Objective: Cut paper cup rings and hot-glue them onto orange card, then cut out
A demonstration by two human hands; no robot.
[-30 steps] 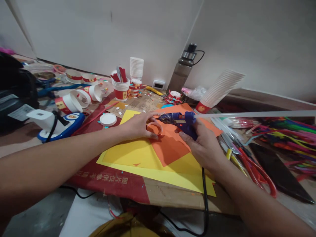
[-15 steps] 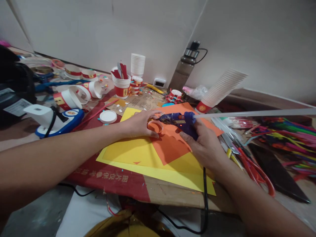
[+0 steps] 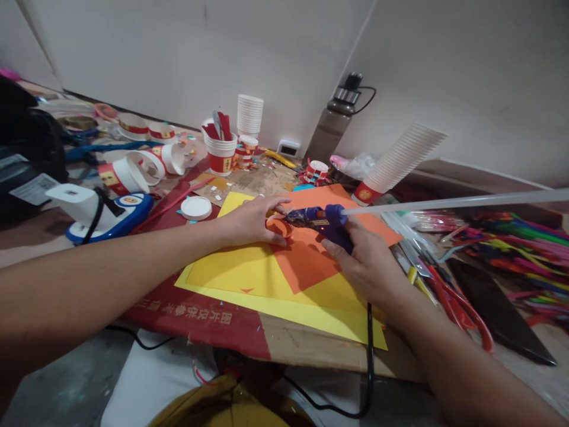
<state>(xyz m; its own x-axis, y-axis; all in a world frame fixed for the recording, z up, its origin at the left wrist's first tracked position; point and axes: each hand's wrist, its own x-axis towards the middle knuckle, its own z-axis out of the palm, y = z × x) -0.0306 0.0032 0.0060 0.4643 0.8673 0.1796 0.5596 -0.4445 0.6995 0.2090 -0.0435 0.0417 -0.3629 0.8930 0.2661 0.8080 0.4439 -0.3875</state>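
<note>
My right hand (image 3: 367,249) grips a dark blue hot glue gun (image 3: 333,228) with a small orange light on its side. A long whitish glue stick (image 3: 444,201) sticks out of its back end. The nozzle points left, close to the fingertips of my left hand (image 3: 255,220). Between thumb and fingers, that hand holds a small curled ring of orange paper (image 3: 279,226). Whether the nozzle touches the ring I cannot tell. Beneath both hands lie an orange sheet (image 3: 306,270) and yellow sheets (image 3: 231,270) of paper.
Left of the paper lies a white round lid (image 3: 196,207). Cut paper cups (image 3: 122,177) and a blue-and-white device (image 3: 111,216) are farther left. Behind stand a bottle (image 3: 329,127) and a leaning cup stack (image 3: 400,163). Red-handled scissors (image 3: 462,308) and a black slab (image 3: 502,314) lie right.
The glue gun has tilted slightly, its back end and the glue stick shifting a little left and down. My left hand keeps its hold on the orange ring.
</note>
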